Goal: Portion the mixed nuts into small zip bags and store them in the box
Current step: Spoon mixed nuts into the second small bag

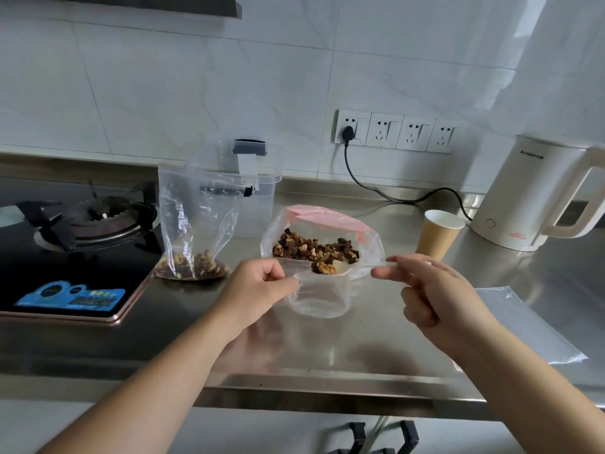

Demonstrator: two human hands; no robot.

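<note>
Head view, fingers: both pinched the rim of the small zip bag [319, 298], pulling its mouth wide, likely to take nuts.
Left hand [258, 283]: gripped the bag's left edge.
Right hand [425, 290]: held the right edge between thumb and forefinger.
Mixed nuts [314, 249]: lay in the large open bag [370, 237] just behind, close for transfer.
Filled bag [193, 224]: stood left, by the stove [75, 244].
Box [258, 191]: waited open at the back.
Counter [360, 348]: bore everything.
</note>
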